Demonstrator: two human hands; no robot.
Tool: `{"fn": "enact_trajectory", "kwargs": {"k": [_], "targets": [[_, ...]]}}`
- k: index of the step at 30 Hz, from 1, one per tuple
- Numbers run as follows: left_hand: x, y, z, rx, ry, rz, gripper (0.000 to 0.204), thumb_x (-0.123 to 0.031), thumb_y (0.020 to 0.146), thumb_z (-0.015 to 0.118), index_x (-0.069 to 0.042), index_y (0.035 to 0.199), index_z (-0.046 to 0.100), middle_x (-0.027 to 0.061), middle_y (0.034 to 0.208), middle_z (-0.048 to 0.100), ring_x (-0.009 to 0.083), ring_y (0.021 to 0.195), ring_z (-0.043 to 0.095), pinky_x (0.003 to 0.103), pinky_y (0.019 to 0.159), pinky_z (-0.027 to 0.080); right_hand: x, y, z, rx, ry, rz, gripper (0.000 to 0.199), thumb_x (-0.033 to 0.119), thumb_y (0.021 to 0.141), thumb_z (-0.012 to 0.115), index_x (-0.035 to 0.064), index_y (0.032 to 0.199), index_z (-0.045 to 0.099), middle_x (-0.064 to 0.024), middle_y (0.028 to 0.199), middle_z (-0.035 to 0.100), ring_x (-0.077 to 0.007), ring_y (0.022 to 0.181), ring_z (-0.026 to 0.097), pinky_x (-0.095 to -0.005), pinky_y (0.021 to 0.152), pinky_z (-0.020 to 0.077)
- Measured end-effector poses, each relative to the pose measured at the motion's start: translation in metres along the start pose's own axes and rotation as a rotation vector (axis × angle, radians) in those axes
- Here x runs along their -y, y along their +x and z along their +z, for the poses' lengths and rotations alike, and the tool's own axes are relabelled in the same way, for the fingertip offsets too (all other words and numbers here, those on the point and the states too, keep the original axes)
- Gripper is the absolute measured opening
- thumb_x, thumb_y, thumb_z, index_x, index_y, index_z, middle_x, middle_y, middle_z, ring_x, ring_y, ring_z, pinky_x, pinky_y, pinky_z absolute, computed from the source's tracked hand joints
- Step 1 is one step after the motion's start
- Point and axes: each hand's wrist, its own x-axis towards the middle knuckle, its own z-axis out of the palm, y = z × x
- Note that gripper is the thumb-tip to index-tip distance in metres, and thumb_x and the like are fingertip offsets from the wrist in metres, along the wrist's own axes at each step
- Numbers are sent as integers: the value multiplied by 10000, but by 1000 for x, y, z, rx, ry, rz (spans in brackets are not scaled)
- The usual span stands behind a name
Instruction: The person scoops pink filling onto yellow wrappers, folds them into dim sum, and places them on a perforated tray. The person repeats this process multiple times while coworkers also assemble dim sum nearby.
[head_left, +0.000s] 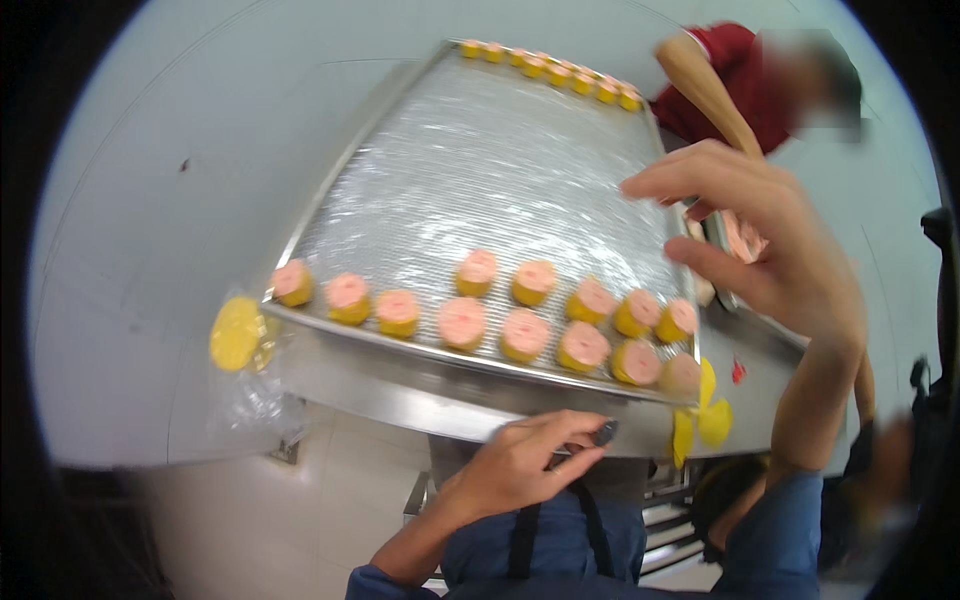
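Observation:
My left hand (535,455) is in front of the table's near edge, its fingers closed on a small dark object (605,433) whose kind I cannot make out. My right hand (765,235) is raised over the right side of a large metal tray (480,180), thumb and fingers apart with nothing between them. Yellow-wrapped dumplings with pink filling, such as this dumpling (462,322), stand upright along the tray's near edge, partly in two rows. More dumplings (558,73) line the far edge. The tray's ridged surface looks covered with clear film.
A stack of round yellow wrappers (236,333) lies in clear plastic at the left. Loose yellow wrappers (714,422) lie by the tray's near right corner. Pink filling (742,238) sits in a container partly behind my right hand. A person in a red shirt (735,85) is at the far right.

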Motion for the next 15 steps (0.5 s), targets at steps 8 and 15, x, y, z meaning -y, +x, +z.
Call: {"fn": "enact_trajectory", "kwargs": {"k": [8, 15], "targets": [[7, -11, 11, -78, 85, -70, 440, 62, 864, 864, 18, 1234, 630, 147, 1011, 820, 199, 862, 816, 290, 787, 637, -12, -215, -38, -275, -152, 715, 308, 81, 985, 720, 36, 1290, 712, -74, 1219, 748, -177, 1102, 694, -302, 932, 536], [6, -14, 7, -89, 170, -169, 484, 126, 883, 800, 7, 1294, 574, 147, 1068, 751, 236, 944, 801, 285, 767, 652, -55, -372, 42, -267, -317, 1222, 392, -96, 939, 591, 49, 1300, 639, -105, 1196, 703, -238, 1176, 674, -336, 932, 523]]}}
